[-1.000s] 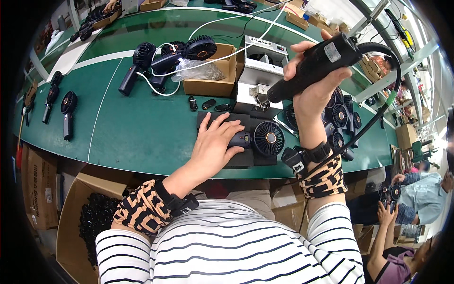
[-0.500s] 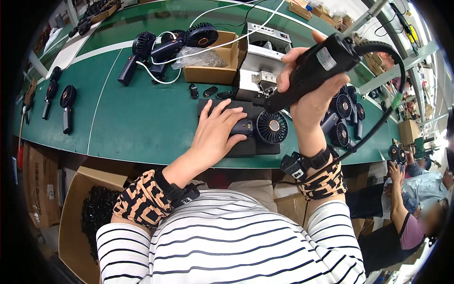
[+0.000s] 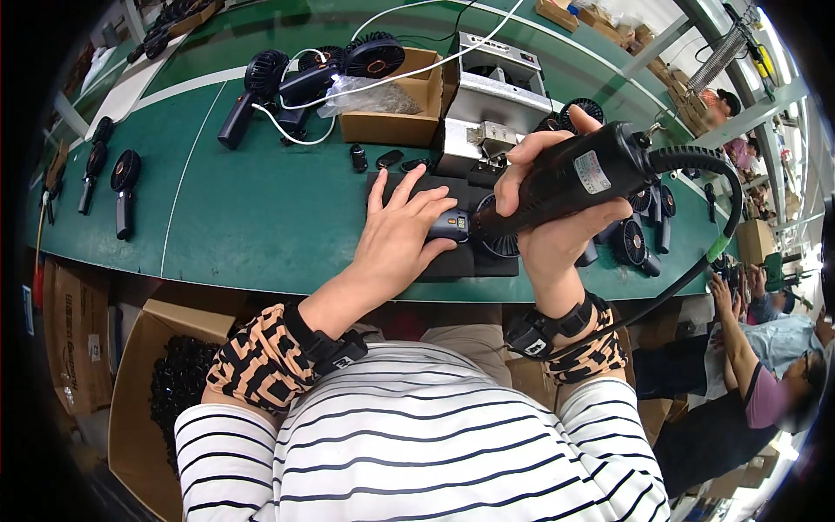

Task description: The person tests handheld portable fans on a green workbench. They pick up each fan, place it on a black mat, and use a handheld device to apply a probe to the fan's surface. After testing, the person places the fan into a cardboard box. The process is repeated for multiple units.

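Observation:
A black handheld fan (image 3: pixel 450 225) lies flat on a black pad (image 3: pixel 452 268) at the table's near edge. Across its handle rests my left hand (image 3: pixel 391 235), palm down, with fingers spread and the small lit display showing beside the fingertips. My right hand (image 3: pixel 561 239) grips a black electric screwdriver (image 3: pixel 570 178), tilted with its front end pointing left and down. That end is over the joint of handle and fan head, and the screwdriver covers part of the round grille. Whether its bit touches the fan cannot be made out.
Behind the pad stand a grey metal machine (image 3: pixel 496 109) and an open cardboard box (image 3: pixel 391 126) holding a clear bag. Several fans lie left and right, some on white cables. The screwdriver's cord (image 3: pixel 696 265) loops past my right forearm. Co-workers (image 3: pixel 748 348) are at the right.
My right hand has brought the screwdriver left and down, from above the fan head to the joint by the handle. My left hand has stayed on the handle.

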Demonstrator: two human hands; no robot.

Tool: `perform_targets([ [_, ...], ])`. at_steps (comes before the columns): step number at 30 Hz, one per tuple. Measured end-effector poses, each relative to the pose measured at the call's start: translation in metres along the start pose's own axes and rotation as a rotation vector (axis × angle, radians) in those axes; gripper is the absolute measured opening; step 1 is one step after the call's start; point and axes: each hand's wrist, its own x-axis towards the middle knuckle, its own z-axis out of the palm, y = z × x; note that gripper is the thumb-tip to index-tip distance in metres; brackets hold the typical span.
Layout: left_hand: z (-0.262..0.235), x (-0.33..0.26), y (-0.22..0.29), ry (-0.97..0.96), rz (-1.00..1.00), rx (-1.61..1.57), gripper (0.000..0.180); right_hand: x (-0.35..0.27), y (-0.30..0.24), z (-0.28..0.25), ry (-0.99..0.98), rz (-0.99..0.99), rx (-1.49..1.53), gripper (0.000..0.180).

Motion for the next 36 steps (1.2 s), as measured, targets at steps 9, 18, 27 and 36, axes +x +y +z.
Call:
perform_targets([
  [9, 0.002, -0.002, 0.001, 0.001, 0.019, -0.003, 0.054, -0.007, 0.008, -0.006, 0.023, 0.071, 0.098, 0.102],
  [18, 0.002, 0.0, 0.005, -0.03, 0.085, 0.13, 0.058, -0.027, 0.005, -0.007, -0.095, -0.001, 0.121, 0.099],
  [27, -0.032, 0.025, 0.001, -0.249, 0.037, -0.036, 0.05, 0.014, -0.041, 0.0, -0.026, -0.074, 0.195, 0.092],
  [36, -0.062, -0.014, -0.035, 0.028, -0.308, -0.424, 0.038, -0.003, -0.029, -0.022, 0.075, 0.013, 0.083, 0.089],
])
